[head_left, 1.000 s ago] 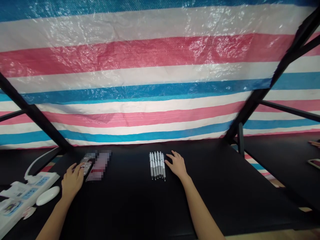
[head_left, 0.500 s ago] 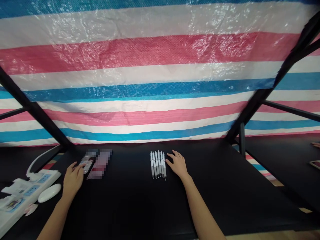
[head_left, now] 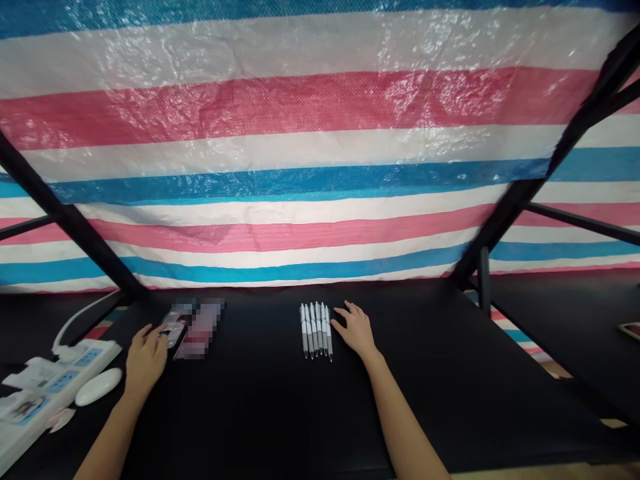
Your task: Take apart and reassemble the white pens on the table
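Several white and grey pens point(head_left: 317, 331) lie side by side on the black table point(head_left: 260, 400), their tips toward me. Just to the right of them my right hand point(head_left: 355, 327) rests on the table with its fingers apart, holding nothing. On the left, my left hand point(head_left: 147, 357) lies with spread fingers, its fingertips at the near edge of a phone-like object point(head_left: 175, 333). Beside that object is a flat pinkish packet point(head_left: 201, 330), blurred by pixelation.
A white power strip point(head_left: 63, 380) with a cable and a white oval object point(head_left: 99, 387) lie at the left. Black metal bars point(head_left: 500, 220) slope at both sides. A striped sheet point(head_left: 300, 147) hangs behind. Another phone-like object point(head_left: 631, 329) lies at the far right.
The fingers of my left hand have shifted very slightly at the phone-like object. The fingers seen at the far right edge are gone from view.
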